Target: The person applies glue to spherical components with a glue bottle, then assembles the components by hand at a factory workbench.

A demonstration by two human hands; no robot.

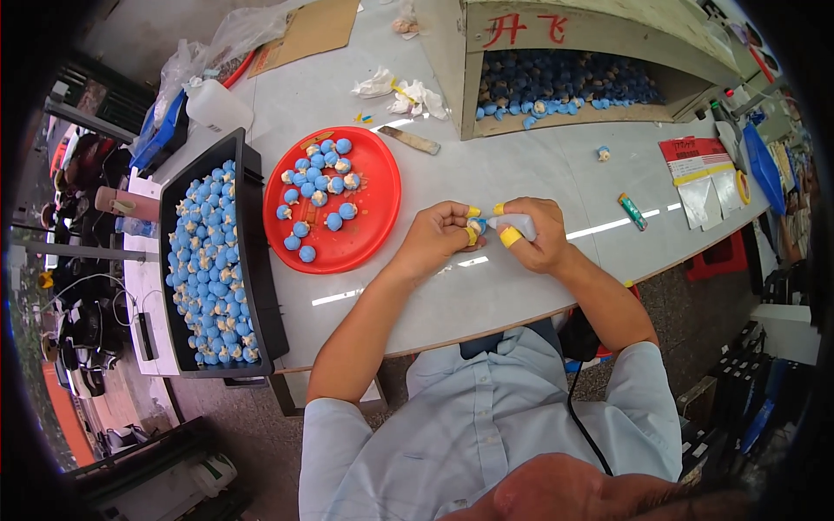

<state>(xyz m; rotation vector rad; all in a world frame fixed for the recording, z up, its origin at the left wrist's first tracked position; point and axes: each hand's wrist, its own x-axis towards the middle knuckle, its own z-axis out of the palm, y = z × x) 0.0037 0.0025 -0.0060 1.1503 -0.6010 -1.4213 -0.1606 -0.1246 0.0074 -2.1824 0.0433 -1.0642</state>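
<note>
Over the front middle of the table, my left hand point(441, 233) pinches a small blue-and-cream figure piece point(478, 226), mostly covered by the fingers. Facing it, my right hand point(540, 233) grips a small white squeeze bottle point(522, 225), its narrow tip pointing left at the piece. Whether the tip touches the piece is too small to tell. Yellow wraps cover some fingertips of both hands. To the left, a red round tray point(375, 221) carries several similar blue pieces point(334, 221). Beyond it, a black bin point(261, 252) is filled with more of them.
At the back, an open-fronted box point(465, 91) holds many dark-blue pieces. A flat worn strip point(408, 139) and crumpled tissues point(419, 99) lie before it. Rightward are a lone piece point(603, 154), a green tube point(632, 211) and a red-and-white packet point(695, 169). A white jug point(217, 106) stands far left.
</note>
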